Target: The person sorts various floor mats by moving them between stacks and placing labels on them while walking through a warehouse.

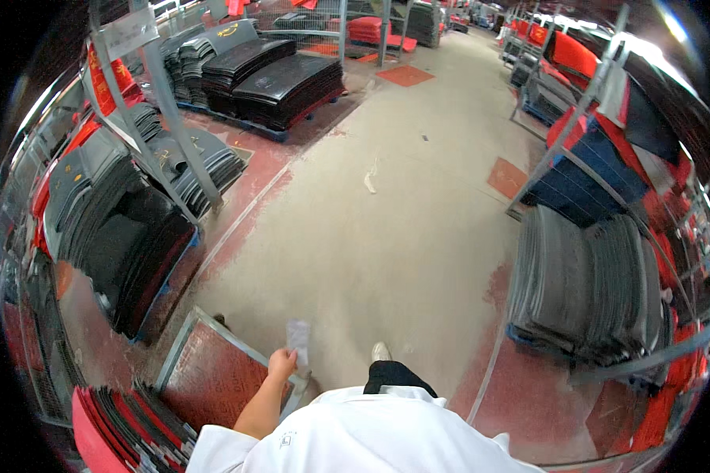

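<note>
My left hand is closed on a small white slip of paper, held out over the floor in front of me. Its forearm reaches in from the lower edge, beside a low metal-framed cart with a worn red deck. Folded red and grey mats stand on edge close by at the lower left. My right hand does not show. Below me, one white shoe steps forward on the aisle.
A pale aisle floor runs ahead between red side strips. Stacked dark mats on pallets line the left, with more grey mats on the right. Metal posts rise along both sides. Orange mats lie flat on the floor.
</note>
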Action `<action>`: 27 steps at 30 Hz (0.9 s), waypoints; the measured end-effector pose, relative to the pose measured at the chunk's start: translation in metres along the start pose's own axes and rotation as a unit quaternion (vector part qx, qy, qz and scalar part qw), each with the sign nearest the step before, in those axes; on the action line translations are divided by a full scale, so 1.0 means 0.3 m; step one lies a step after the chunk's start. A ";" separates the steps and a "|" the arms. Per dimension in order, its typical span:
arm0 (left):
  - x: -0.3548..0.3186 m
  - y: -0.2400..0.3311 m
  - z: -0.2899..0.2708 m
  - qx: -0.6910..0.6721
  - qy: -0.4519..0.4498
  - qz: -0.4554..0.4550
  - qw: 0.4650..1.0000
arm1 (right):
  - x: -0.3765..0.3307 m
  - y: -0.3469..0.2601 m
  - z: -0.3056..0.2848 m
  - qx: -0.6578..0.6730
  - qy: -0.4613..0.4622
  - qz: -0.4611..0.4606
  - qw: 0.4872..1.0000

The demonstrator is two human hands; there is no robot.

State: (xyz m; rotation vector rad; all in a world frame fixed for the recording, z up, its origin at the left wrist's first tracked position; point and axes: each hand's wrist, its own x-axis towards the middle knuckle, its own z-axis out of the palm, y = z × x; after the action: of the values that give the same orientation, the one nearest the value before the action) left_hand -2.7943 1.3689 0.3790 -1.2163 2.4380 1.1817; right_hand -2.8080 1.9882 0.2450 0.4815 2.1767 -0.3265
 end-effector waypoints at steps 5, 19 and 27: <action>-0.008 0.007 -0.165 0.119 0.051 -0.140 0.982 | 0.348 -1.252 -0.601 0.074 0.072 -0.211 0.972; 1.128 0.304 -0.430 -0.090 0.307 -0.169 0.932 | 0.397 -3.459 -1.233 0.170 -0.182 -0.452 0.856; 1.908 0.900 -0.821 -0.245 0.289 -0.184 0.907 | 0.540 -4.664 -1.449 0.302 -0.171 -0.504 0.791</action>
State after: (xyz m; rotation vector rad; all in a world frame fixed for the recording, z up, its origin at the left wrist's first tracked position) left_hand -3.3212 0.9442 0.4349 -2.3485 2.1249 1.5246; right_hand -3.8307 0.9487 0.4619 -0.4610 1.7335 -1.5856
